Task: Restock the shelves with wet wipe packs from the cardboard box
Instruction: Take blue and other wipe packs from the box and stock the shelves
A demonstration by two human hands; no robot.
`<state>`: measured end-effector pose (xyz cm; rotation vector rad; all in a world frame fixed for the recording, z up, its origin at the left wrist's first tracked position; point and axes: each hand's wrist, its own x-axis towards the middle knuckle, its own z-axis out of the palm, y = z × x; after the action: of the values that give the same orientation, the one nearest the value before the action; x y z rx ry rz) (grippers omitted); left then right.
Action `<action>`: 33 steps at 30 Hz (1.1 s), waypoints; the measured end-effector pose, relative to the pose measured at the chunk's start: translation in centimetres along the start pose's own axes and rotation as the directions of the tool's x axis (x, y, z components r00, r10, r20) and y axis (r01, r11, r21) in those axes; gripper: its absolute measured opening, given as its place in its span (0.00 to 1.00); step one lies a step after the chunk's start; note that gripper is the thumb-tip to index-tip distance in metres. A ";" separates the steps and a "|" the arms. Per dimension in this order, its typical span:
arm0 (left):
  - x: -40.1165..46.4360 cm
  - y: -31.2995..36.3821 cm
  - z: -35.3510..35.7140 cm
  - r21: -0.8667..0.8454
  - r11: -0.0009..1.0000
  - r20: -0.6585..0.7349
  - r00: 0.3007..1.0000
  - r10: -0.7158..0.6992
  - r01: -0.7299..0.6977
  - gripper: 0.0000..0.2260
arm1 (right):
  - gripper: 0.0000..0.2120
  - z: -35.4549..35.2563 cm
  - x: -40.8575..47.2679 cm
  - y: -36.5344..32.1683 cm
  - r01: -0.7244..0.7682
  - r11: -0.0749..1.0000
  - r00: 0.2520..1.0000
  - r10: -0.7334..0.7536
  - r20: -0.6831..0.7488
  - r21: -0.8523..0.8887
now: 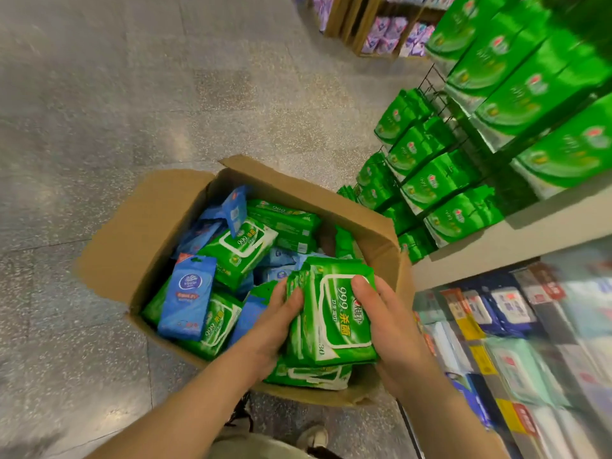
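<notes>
An open cardboard box [149, 223] sits on the floor, filled with several green and blue wet wipe packs. Over its near right corner I hold a stack of green wet wipe packs [334, 313] between both hands. My left hand [278, 323] grips the stack's left side, fingers curled under it. My right hand [387, 323] grips the right side, thumb lying across the top pack. A blue wipe pack [188, 299] stands upright at the box's left side. More green packs [245, 246] lie loose in the middle of the box.
To the right stand shelves: green packs hanging on wire hooks [427, 167], larger green packs [530, 94] above, and a lower shelf with blurred white and blue packs [516, 326]. Purple packs [394, 31] fill far crates. Speckled floor [132, 94] lies to the left. My shoes [314, 437] are below the box.
</notes>
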<state>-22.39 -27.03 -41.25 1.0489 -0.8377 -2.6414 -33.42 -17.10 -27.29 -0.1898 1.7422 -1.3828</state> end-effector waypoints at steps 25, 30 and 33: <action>-13.7 -19.3 34.0 0.311 0.911 0.429 0.815 -0.390 0.272 0.34 | 0.21 -27.6 -28.5 8.8 0.445 0.818 0.475 -0.562 -0.677 -0.366; -18.4 -25.7 40.1 0.409 0.874 0.468 0.761 -0.449 0.263 0.33 | 0.32 -32.2 -35.3 11.3 0.430 0.818 0.365 -0.545 -0.755 -0.382; -21.1 -29.0 43.3 0.441 0.859 0.504 0.720 -0.477 0.260 0.30 | 0.43 -34.1 -38.8 12.1 0.417 0.831 0.343 -0.518 -0.783 -0.367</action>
<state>-35.01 23.33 -19.73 0.4289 -1.3771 -3.3438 -29.34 34.82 -17.08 -0.0310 2.7828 -2.0339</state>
